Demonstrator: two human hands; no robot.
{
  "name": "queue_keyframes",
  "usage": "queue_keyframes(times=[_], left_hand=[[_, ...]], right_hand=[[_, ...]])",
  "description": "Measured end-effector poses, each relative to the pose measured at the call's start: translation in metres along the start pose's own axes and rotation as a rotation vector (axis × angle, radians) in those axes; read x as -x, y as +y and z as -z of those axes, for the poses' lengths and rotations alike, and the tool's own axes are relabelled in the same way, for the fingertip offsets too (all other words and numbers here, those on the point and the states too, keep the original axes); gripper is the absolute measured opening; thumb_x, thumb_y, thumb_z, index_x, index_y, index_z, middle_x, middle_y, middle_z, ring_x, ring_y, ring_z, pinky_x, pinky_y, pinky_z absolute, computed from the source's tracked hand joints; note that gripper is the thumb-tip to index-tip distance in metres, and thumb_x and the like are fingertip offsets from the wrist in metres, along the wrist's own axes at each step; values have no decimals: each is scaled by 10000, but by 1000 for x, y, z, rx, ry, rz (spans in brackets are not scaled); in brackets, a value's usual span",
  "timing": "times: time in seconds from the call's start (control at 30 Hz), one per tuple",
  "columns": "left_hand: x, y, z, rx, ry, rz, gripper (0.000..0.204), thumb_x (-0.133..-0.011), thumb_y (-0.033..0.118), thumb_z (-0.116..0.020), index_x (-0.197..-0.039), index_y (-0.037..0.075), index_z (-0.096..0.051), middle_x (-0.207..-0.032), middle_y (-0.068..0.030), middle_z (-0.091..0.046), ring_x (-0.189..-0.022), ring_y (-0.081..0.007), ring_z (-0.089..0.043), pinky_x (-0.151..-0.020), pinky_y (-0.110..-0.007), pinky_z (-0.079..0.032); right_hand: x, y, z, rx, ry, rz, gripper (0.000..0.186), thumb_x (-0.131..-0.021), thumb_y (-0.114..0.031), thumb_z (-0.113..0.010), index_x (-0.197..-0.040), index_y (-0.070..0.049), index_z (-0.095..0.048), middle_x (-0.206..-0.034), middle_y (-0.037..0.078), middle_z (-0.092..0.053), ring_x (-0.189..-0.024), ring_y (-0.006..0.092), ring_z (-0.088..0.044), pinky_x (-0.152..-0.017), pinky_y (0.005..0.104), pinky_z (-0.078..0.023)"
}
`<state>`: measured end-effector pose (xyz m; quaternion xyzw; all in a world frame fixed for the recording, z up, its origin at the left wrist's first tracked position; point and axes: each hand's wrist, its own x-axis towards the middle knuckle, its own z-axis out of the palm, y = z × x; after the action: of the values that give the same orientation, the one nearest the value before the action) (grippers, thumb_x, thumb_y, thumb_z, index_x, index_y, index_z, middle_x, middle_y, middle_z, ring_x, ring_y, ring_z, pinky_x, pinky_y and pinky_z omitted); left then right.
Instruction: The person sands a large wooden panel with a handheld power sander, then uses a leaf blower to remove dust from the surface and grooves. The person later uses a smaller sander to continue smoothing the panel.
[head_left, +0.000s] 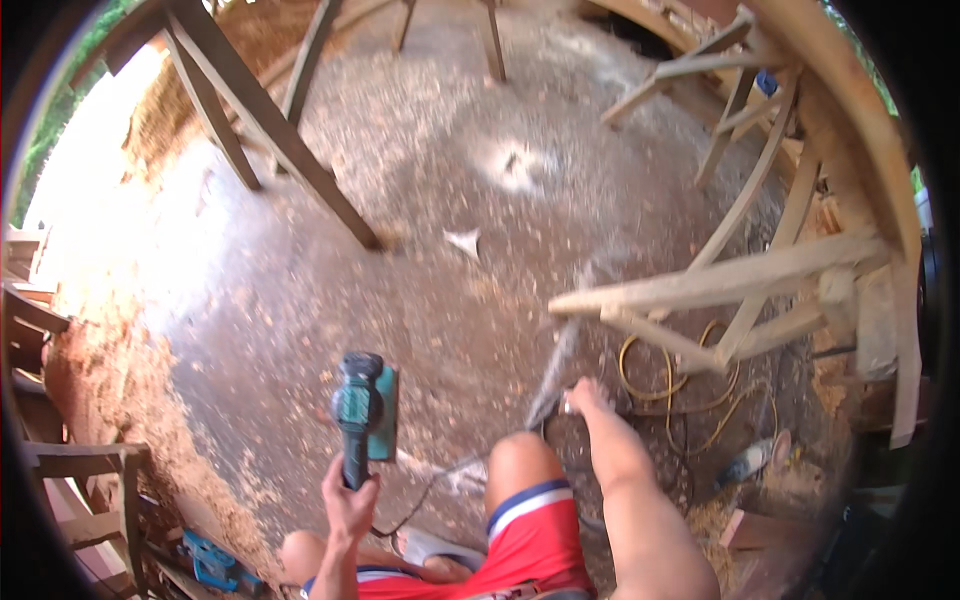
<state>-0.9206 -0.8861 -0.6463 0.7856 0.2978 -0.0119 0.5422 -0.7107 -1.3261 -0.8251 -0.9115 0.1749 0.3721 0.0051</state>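
Note:
My left hand (350,500) grips the dark rear handle of a teal and black power sander (357,405). The sander is held up in front of my left knee, its flat teal pad facing right. A dark cord (418,500) runs across the floor near my feet. My right hand (585,397) reaches forward beyond my right knee, its fingers closed. Whatever lies in them is too small and blurred to name. A dark cable loops just below that hand.
Wooden chair frames stand at the upper left (270,125), right (730,280) and lower left (90,460). Yellow hose (655,393) coils by my right arm. A pale triangular scrap (463,242) lies on the dusty floor. A blue tool (212,562) rests at lower left, sawdust beside it.

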Motion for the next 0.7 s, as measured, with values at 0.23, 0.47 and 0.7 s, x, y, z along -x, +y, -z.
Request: queue_keyframes(times=[0.23,0.47,0.7], left_hand=[[50,225,53,-48,-22,-30,468,-817,133,-765,-1258,8,-672,-847,-114,-677,-760,-128,-627,-718,-317,-540],[104,415,125,-145,-68,-514,599,-834,187,-808,-1389,72,-615,-1021,-171,-754,-935,-336,-757,-758,-391,-600],[31,525,221,28,-539,-937,799,-887,176,-738,-1578,20,-368,-1349,-255,-595,-1239,-424,-595,-1067,-463,-480]], right_hand=[[246,-75,83,-818,126,873,293,-1016,-335,-688,-1086,-59,-753,-960,105,-782,-913,205,-758,-818,368,-586],[577,-162,328,-1524,-208,828,315,-952,-217,-803,-1158,6,-722,-1061,102,-763,-1000,167,-714,-905,330,-552],[613,-229,508,-1404,223,575,277,-877,-101,-747,-1128,-2,-685,-1003,70,-724,-859,178,-691,-790,325,-551]])
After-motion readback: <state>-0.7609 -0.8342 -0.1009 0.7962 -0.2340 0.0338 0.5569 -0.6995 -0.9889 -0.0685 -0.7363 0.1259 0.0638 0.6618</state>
